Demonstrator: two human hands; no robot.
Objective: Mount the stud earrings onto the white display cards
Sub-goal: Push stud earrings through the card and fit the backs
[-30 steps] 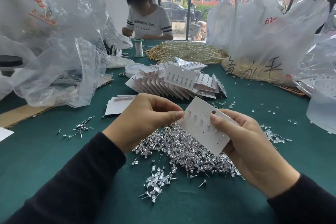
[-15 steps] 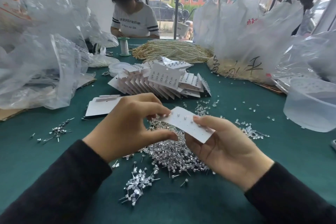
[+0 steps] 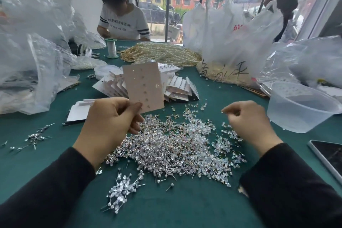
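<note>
My left hand (image 3: 109, 122) pinches the bottom corner of a white display card (image 3: 143, 87) and holds it upright above the table; a column of studs shows on it. My right hand (image 3: 248, 122) hovers apart to the right with its fingers curled, thumb and forefinger pinched on what looks like a tiny stud earring (image 3: 222, 111). A big heap of loose stud earrings (image 3: 175, 146) lies on the green cloth between and below both hands. Behind the card is a fanned stack of filled cards (image 3: 177, 83). Blank cards (image 3: 79, 111) lie left of my left hand.
A clear plastic tub (image 3: 299, 109) and a phone (image 3: 329, 155) sit at the right. Plastic bags crowd the left (image 3: 33, 57) and the back right (image 3: 231, 39). Pearl strands (image 3: 162, 53) and a spool (image 3: 112, 48) lie at the back, where a person (image 3: 122, 20) works.
My right hand has let go of the card and moved out to the right. My left hand has turned the card from flat to upright and raised it.
</note>
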